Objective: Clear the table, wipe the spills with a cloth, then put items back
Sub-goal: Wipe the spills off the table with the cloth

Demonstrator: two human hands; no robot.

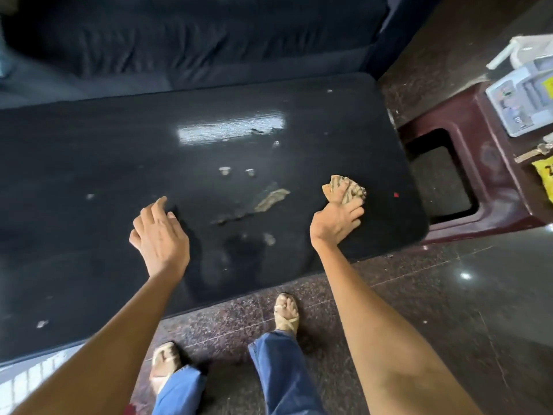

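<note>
A glossy black table [89, 151] fills the middle of the view. Smeared brownish spills [270, 199] and small pale flecks lie across its centre. My right hand [338, 218] grips a crumpled tan striped cloth [347, 187] near the table's right end. My left hand [158, 232] hovers over or rests on the table left of the spills, with its fingers relaxed and holding nothing. A tiny red speck [396, 195] lies on the table right of the cloth.
A maroon plastic stool [478, 187] stands right of the table and bears a pale tray of items [520, 100], keys [535, 152] and a yellow packet [546, 178]. A dark sofa [191, 37] runs along the far side. My sandalled feet stand on the granite floor [449, 295].
</note>
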